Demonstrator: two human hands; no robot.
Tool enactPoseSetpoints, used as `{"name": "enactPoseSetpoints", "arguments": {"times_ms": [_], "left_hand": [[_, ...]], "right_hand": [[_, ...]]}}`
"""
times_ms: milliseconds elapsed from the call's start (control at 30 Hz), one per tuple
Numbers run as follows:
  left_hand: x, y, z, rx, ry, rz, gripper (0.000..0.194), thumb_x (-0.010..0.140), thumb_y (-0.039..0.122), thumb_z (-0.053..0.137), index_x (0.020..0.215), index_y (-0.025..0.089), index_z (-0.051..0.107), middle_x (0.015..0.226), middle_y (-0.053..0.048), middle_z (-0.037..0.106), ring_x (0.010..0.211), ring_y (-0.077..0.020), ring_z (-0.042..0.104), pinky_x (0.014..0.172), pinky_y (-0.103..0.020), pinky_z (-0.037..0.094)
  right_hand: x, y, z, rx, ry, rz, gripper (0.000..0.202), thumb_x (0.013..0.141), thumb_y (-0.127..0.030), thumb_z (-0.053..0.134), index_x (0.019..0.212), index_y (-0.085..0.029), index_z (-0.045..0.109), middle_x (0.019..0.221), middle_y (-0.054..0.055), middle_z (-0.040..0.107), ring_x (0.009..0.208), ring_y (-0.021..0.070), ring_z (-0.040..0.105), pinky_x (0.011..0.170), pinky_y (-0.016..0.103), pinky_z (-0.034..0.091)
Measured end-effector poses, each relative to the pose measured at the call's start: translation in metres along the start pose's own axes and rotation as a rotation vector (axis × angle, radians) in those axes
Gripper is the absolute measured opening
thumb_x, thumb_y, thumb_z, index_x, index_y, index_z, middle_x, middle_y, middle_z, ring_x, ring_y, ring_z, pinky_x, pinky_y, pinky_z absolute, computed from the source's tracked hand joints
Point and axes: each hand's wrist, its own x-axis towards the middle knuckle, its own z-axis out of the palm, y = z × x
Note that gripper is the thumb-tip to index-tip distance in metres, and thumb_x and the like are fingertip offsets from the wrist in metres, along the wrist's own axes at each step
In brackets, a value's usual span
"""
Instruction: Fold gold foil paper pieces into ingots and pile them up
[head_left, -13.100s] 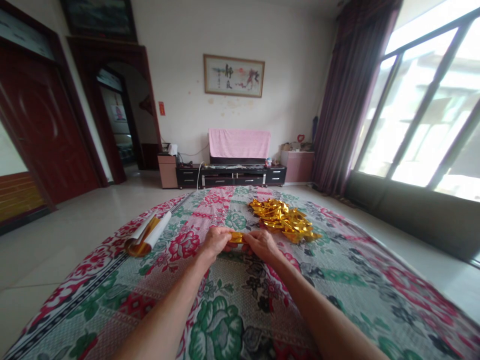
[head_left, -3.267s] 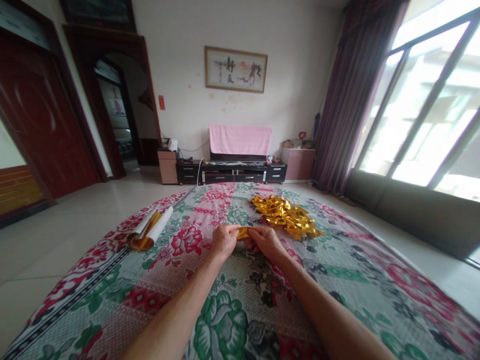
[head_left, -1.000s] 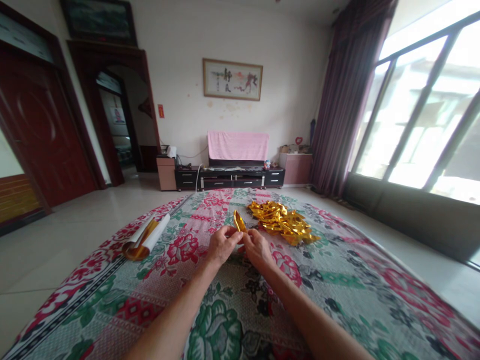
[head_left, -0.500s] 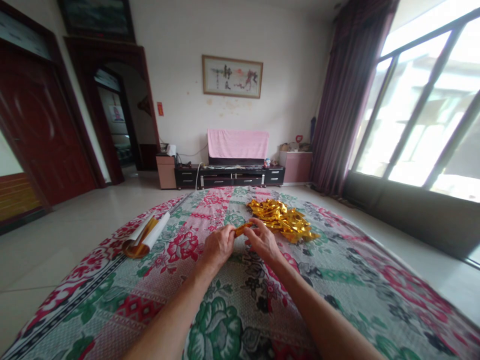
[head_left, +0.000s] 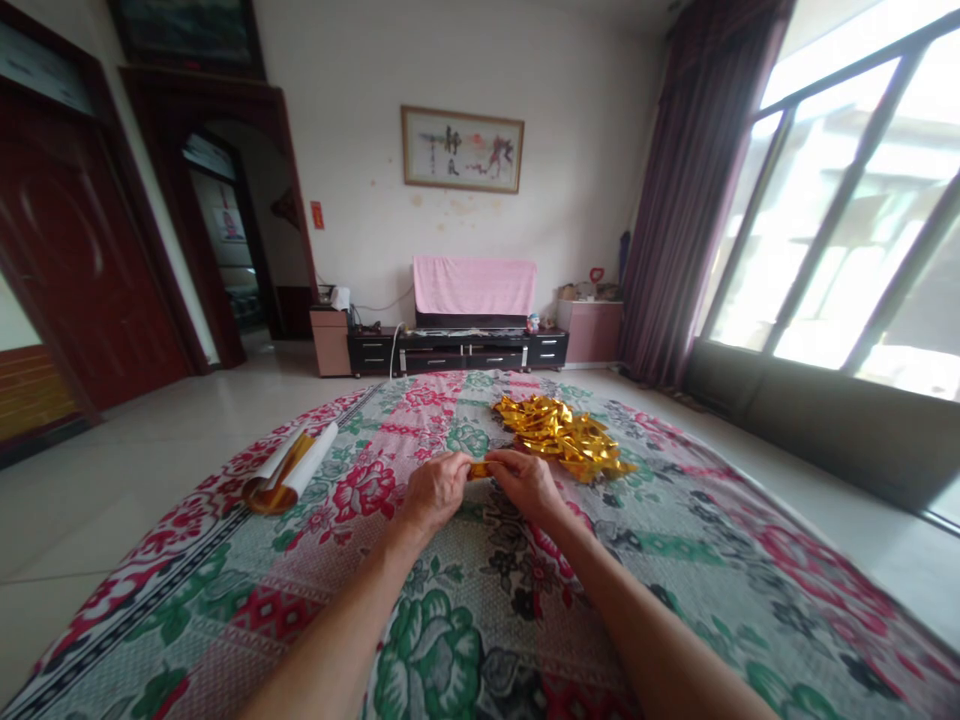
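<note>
Between my two hands, just above the floral cloth point(head_left: 330, 570), is a small folded piece of gold foil paper point(head_left: 479, 469). My left hand point(head_left: 441, 488) is closed on its left end, and my right hand point(head_left: 523, 483) pinches its right end. The fingertips hide both ends of the paper. Right behind my right hand lies a heap of folded gold foil pieces point(head_left: 559, 432), shiny and pointed. On the left of the cloth rests a rolled stack of sheets point(head_left: 291, 470), white outside and gold inside.
Beyond the cloth's far edge a low black TV cabinet point(head_left: 465, 355) stands against the wall, with a pink cloth point(head_left: 475, 287) draped over what stands on it. A purple curtain point(head_left: 675, 200) and a wide window are on the right; a red door point(head_left: 75, 220) is on the left.
The fingers of my right hand have come together on the right end of the gold foil paper, which now lies more level. My left hand keeps its hold.
</note>
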Motion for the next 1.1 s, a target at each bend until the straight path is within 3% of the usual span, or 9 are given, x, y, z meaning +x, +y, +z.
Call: {"name": "enactPoseSetpoints", "arguments": {"times_ms": [100, 233, 367, 567, 733, 933, 1100], "left_hand": [[0.0, 0.0, 0.0, -0.001, 0.001, 0.011, 0.025, 0.086, 0.024, 0.037, 0.093, 0.024, 0.061, 0.083, -0.003, 0.065, 0.078, -0.0139, 0.06, 0.071, -0.021, 0.041], [-0.001, -0.001, 0.0, 0.008, 0.105, 0.067, 0.024, 0.086, 0.024, 0.037, 0.092, 0.022, 0.06, 0.089, -0.004, 0.062, 0.083, -0.0137, 0.058, 0.078, -0.022, 0.042], [0.0, -0.004, 0.004, -0.027, 0.242, 0.186, 0.022, 0.086, 0.023, 0.039, 0.092, 0.019, 0.06, 0.096, -0.006, 0.059, 0.093, -0.0148, 0.054, 0.086, -0.025, 0.042], [0.004, -0.012, 0.012, -0.066, 0.402, 0.292, 0.017, 0.084, 0.02, 0.044, 0.091, 0.017, 0.059, 0.102, -0.008, 0.056, 0.099, -0.0169, 0.052, 0.09, -0.031, 0.043], [0.003, -0.014, 0.013, -0.086, 0.38, 0.304, 0.014, 0.082, 0.018, 0.046, 0.091, 0.017, 0.058, 0.101, -0.008, 0.056, 0.097, -0.0172, 0.053, 0.088, -0.032, 0.045], [0.002, -0.011, 0.011, -0.152, 0.373, 0.286, 0.013, 0.081, 0.019, 0.047, 0.085, 0.018, 0.059, 0.096, -0.007, 0.058, 0.092, -0.0157, 0.055, 0.084, -0.029, 0.045], [0.0, -0.006, 0.005, -0.183, 0.264, 0.212, 0.015, 0.082, 0.02, 0.045, 0.082, 0.017, 0.06, 0.081, -0.005, 0.062, 0.08, -0.0139, 0.057, 0.077, -0.025, 0.045]], "right_hand": [[-0.001, 0.0, -0.001, -0.015, -0.012, 0.003, 0.021, 0.076, -0.027, 0.049, 0.083, -0.021, 0.068, 0.077, 0.0, 0.068, 0.07, 0.0159, 0.062, 0.068, 0.023, 0.046], [-0.002, -0.001, -0.001, 0.03, 0.036, 0.079, 0.033, 0.072, -0.026, 0.054, 0.103, -0.019, 0.06, 0.091, 0.004, 0.068, 0.08, 0.0179, 0.063, 0.073, 0.026, 0.047], [-0.004, 0.004, 0.006, 0.051, 0.049, 0.149, 0.038, 0.071, -0.029, 0.056, 0.106, -0.015, 0.055, 0.072, 0.003, 0.068, 0.065, 0.0177, 0.063, 0.063, 0.027, 0.048], [-0.003, 0.009, 0.015, 0.435, 0.045, 0.148, 0.034, 0.073, -0.032, 0.053, 0.104, -0.017, 0.049, 0.08, 0.004, 0.067, 0.063, 0.0143, 0.063, 0.059, 0.025, 0.049], [-0.004, 0.005, 0.014, 0.423, 0.124, 0.089, 0.027, 0.074, -0.026, 0.052, 0.1, -0.018, 0.048, 0.079, 0.002, 0.065, 0.065, 0.0138, 0.063, 0.061, 0.024, 0.049], [-0.005, 0.003, 0.013, 0.151, 0.202, -0.008, 0.019, 0.074, -0.022, 0.051, 0.092, -0.018, 0.057, 0.087, 0.004, 0.065, 0.076, 0.0151, 0.062, 0.068, 0.024, 0.049], [-0.005, 0.001, 0.012, 0.064, 0.2, -0.101, 0.021, 0.076, -0.02, 0.05, 0.093, -0.019, 0.062, 0.095, 0.005, 0.064, 0.083, 0.0151, 0.06, 0.07, 0.023, 0.048]]}}
